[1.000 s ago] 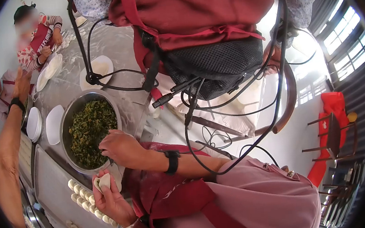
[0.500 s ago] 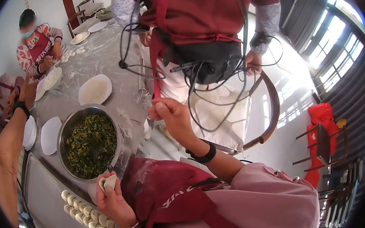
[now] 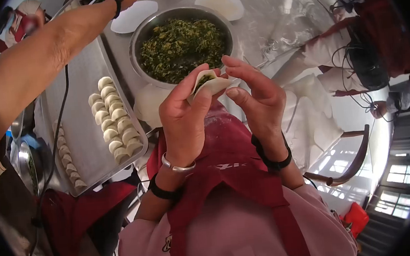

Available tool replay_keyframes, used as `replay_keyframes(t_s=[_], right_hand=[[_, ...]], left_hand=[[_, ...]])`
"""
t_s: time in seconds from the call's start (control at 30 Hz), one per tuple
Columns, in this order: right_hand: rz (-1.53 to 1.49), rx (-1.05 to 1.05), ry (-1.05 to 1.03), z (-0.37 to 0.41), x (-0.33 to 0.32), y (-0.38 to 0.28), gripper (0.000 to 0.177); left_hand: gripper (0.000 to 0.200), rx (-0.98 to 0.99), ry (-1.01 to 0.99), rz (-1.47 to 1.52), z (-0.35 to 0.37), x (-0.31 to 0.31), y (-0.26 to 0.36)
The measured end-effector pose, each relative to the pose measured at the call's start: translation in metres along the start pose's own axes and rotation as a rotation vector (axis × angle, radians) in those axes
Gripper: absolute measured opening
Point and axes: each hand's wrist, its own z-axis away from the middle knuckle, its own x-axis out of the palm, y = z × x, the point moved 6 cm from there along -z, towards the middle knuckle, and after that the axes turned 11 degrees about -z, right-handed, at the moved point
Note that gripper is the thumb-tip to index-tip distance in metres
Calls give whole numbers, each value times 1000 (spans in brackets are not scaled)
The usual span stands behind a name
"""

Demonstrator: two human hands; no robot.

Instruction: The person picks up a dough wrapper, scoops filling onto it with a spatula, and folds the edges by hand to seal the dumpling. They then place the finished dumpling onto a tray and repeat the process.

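Note:
My left hand (image 3: 184, 115), with a silver bracelet at its wrist, cups a folded dumpling wrapper (image 3: 218, 84) with dark green filling (image 3: 204, 80) showing in its open fold. My right hand (image 3: 260, 101) is at the wrapper's right end, its thumb and fingers apart around that edge. Just beyond both hands stands a steel bowl (image 3: 134, 61) of chopped green and yellow filling (image 3: 178, 47). To the left, a metal tray (image 3: 78, 97) bears rows of folded dumplings (image 3: 111, 116).
Another person's arm (image 3: 47, 49) stretches across the upper left, over the tray's far end. A white plate (image 3: 134, 17) and a plate of pale flour (image 3: 221, 5) lie behind the bowl. A person in a red top (image 3: 385, 19) stands at right near a wooden chair (image 3: 359, 158).
My view has turned down toward my hands. My right hand, earlier raised away to the right, has come beside the dumpling in my left hand. The standing person now appears farther right.

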Motion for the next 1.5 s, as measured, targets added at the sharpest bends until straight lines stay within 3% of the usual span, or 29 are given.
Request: replay_keyframes(t_s=[0.17, 0.47, 0.57, 0.77, 0.9, 1.2, 1.3, 1.5], right_hand=[[-15, 33, 34, 0, 6, 7, 25], [199, -166, -89, -5, 6, 3, 16], [255, -141, -131, -6, 2, 5, 20], [-47, 137, -114, -3, 0, 19, 28], [51, -2, -149, -4, 1, 16, 24], [250, -154, -254, -2, 1, 9, 19], [304, -143, -259, -2, -1, 9, 23], [305, -94, -297, -6, 2, 2, 31]], left_hand=[[42, -2, 7, -23, 0, -2, -10], [38, 57, -21, -306, 0, -1, -13], [38, -10, -46, -226, 0, -1, -15], [41, -29, -103, -191, 1, -1, -18], [41, -89, -136, -170, 0, 0, -19], [42, -216, -388, -515, -8, -4, -16], [46, -263, -330, -363, -8, -6, -21], [52, -146, -309, -253, -10, 1, -17]])
